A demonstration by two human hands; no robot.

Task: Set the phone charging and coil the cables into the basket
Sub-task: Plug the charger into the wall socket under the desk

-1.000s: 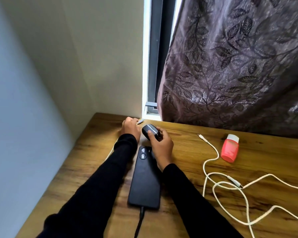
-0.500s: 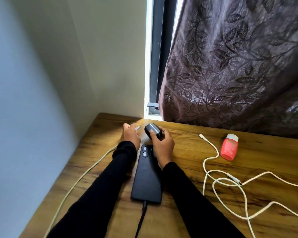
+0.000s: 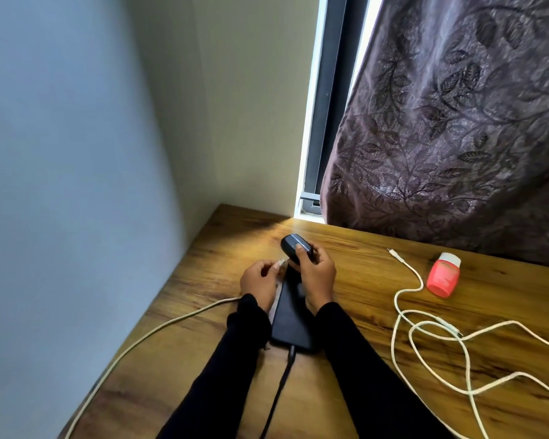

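Near the corner of the wooden worktop, where the wall meets the window, the person's two hands work close together above the far end of the phone. That black phone lies flat, back up, between the two black sleeves, with a dark cable plugged into its near end and trailing toward the worktop's front edge. The left hand pinches the plug end of a pale cable between thumb and fingers; this cable runs out behind the wrist, leftward and down along the worktop's left edge. The right hand is curled round a small dark rounded case, held just above the phone, thumb on its top. Well to the right, a white cable lies in loose tangled loops, one plug end pointing toward the curtain. A small coral-pink bottle with a white cap lies just beside those loops
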